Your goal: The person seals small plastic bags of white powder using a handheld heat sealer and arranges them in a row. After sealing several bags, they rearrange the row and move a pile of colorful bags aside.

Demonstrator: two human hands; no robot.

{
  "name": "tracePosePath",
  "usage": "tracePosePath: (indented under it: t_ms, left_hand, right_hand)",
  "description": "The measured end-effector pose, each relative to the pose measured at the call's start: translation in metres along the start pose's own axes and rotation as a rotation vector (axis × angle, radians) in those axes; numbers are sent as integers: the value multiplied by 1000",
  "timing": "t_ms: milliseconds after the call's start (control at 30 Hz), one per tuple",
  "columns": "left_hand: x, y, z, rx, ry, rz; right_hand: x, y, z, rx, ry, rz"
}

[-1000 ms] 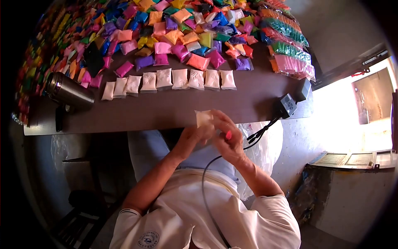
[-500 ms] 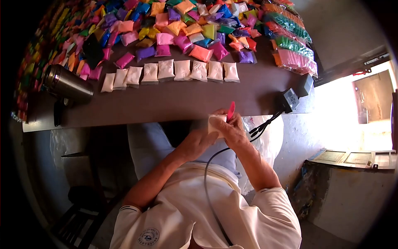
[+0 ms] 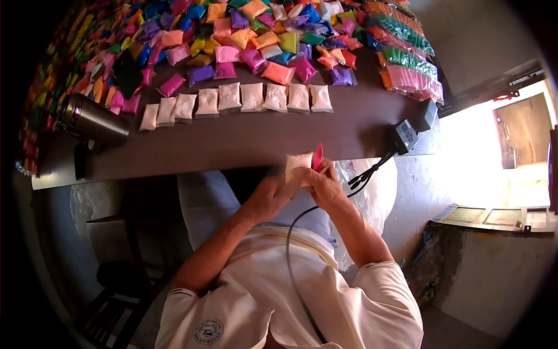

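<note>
Hands (image 3: 274,193) (image 3: 326,185) drawn together, gripping pale packet (image 3: 298,164)

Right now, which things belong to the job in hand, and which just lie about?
Belonging:
- Pale packet, left hand and right hand
- Pink tool, right hand
- Row of pale packets, likely

Apparently lying about:
- Steel flask
- Power adapter
- Coloured packets

camera: on your head | facing: forward, steeply down | near: your left hand (image 3: 270,199), right hand (image 3: 326,186) | beyond: the table (image 3: 232,142) | edges: dark, curved

left hand (image 3: 274,195) and right hand (image 3: 326,186) meet, curled.
</note>
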State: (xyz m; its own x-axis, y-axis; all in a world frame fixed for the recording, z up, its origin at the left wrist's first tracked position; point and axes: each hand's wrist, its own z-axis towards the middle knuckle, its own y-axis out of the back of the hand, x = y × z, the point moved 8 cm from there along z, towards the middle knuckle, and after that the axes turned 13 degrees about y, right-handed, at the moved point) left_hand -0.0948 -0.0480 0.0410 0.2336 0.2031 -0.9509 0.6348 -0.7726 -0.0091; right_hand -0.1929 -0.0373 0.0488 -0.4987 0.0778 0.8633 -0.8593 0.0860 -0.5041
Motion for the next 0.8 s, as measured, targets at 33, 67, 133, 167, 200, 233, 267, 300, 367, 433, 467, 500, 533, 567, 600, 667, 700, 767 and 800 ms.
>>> tracePosePath:
  t_ms: [33,67,133,167,200,233,267,300,367,433,467,500,533,567,600,667,700,767,800]
  left_hand:
    - [-1,1,-1,1,-3,-2]
    - [-3,-1,-1,1,-1,-2]
    - [-11,-7,-3,13,-22,-30]
    - [-7,-8,-3,15,-20,-28]
    - [0,-10,-2,28,-4,-14]
    - [5,-12,-1,41,12,0]
    - [8,-11,-1,41,12,1]
    - [9,-11,-1,46,25,13]
    - [7,-10,-3,47,39,26]
    - [-5,-6,-6,16,14,19]
    - [-5,-6,-6,16,14,20]
    - [-3,-5,-5,22,23,22]
    - [0,-6,-5,29,34,24]
    - [2,-8,-4,31,35,24]
    - [3,-9,-4,37,28,25]
    - [8,-11,-4,46,23,28]
    - [12,-11,-3,57,50,-3]
    - [15,-10,-2,68,74,-31]
    - [14,-8,-2,74,83,-24]
  right_hand:
    - [-1,0,-1,-23,-25,-13]
    - [-1,0,-1,-23,-26,-11]
    - [0,2,0,-23,-38,-32]
    - [-2,4,0,-25,-37,-30]
    - [-4,7,0,-25,-18,-61]
    - [-4,10,0,-24,-1,-93]
    - [-4,11,-1,-25,0,-93]
    - [-1,9,-1,-31,0,-116]
    - [6,3,-1,-35,-1,-136]
    - [4,3,-4,-140,-95,-60]
    - [0,6,-5,-140,-95,-60]
    - [-3,9,-4,-128,-68,-71]
    - [-4,11,-5,-116,-42,-82]
    - [-6,14,-8,-119,-42,-82]
    - [-2,11,-8,-103,-19,-67]
    - [0,9,-8,-91,6,-51]
    - [0,9,-9,-94,-5,-58]
    - [1,9,-7,-97,-13,-66]
    - [-1,10,-8,-125,-49,-47]
